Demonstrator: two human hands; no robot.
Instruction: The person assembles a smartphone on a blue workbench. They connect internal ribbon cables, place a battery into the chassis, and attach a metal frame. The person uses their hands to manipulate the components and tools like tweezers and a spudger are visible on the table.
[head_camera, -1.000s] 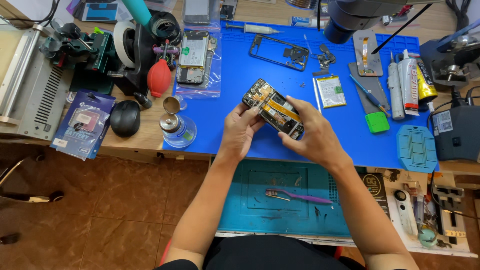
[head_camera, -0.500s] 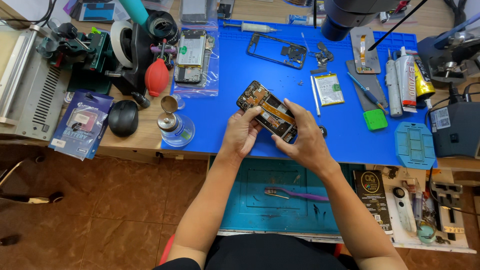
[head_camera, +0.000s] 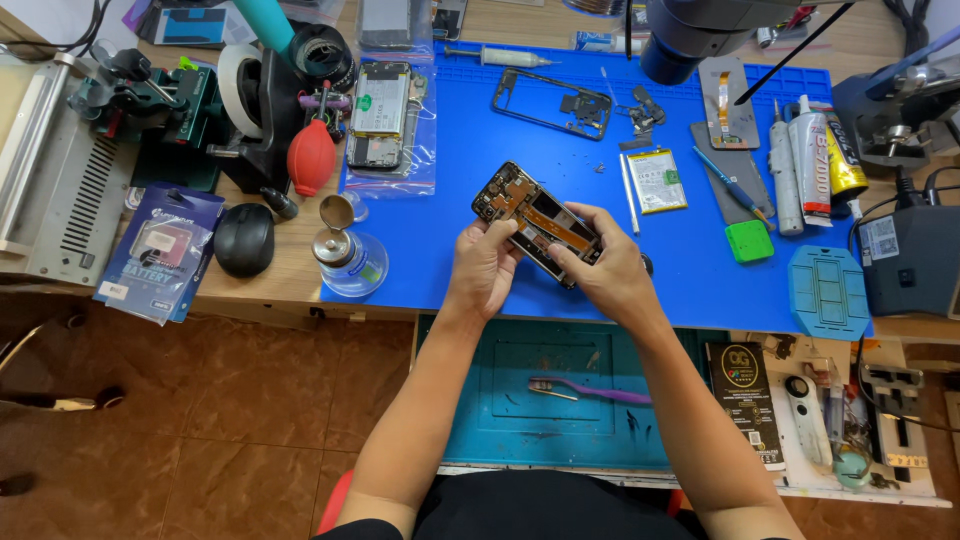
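Both hands grip my opened phone (head_camera: 535, 220) above the blue mat (head_camera: 450, 200).
My left hand (head_camera: 485, 268) clasps its near edge; my right hand (head_camera: 605, 270) pinches its lower end.

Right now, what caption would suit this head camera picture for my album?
Both hands, left hand and right hand, hold an opened phone above a blue work mat.

Bright blue bench, mostly dark and metallic parts.

The wide rubber work mat (head_camera: 450, 210) is vivid blue; the opened phone body (head_camera: 535, 222) held over it shows black with gold-orange strips. A teardrop rubber air blower (head_camera: 311, 157) is red, the small square block (head_camera: 750, 241) green, the toothbrush (head_camera: 590, 391) purple on a teal lower mat (head_camera: 500, 420). The rounded computer mouse (head_camera: 244, 240) is black, the floor tiles (head_camera: 200, 400) mottled brown.
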